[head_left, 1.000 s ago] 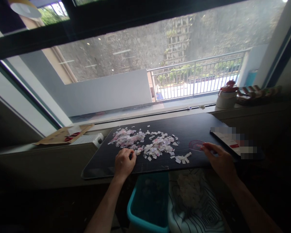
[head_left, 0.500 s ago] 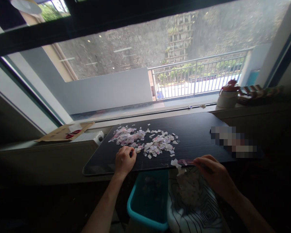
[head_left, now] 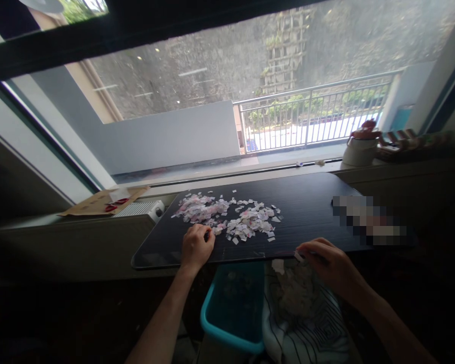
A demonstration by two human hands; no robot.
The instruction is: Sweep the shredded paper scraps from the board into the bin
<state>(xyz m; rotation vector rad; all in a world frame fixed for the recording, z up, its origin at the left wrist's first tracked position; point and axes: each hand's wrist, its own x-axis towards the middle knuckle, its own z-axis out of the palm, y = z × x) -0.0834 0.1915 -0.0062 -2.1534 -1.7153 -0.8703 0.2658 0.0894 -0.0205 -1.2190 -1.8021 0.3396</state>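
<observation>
On the dark table lie two loose heaps of small white and pinkish paper scraps, the left heap touching the right heap. My left hand rests at the near side of the heaps with its fingers curled closed. What they hold, if anything, is hidden. Over the table's near edge, my right hand pinches a small pale paper scrap at its fingertips. Another white scrap is just below and left of it. A crumpled pale heap lies on patterned cloth below.
Below the table's near edge stands a turquoise bin with some scraps inside. On the sill at left are brown cardboard and red-handled scissors. A white jug stands at right. A blurred-out item lies on the table's right.
My right hand has moved slightly left. The pinkish strip that stuck out from its fingers hardly shows now, and the loose white scraps beneath have shifted down. My left hand keeps its place.
</observation>
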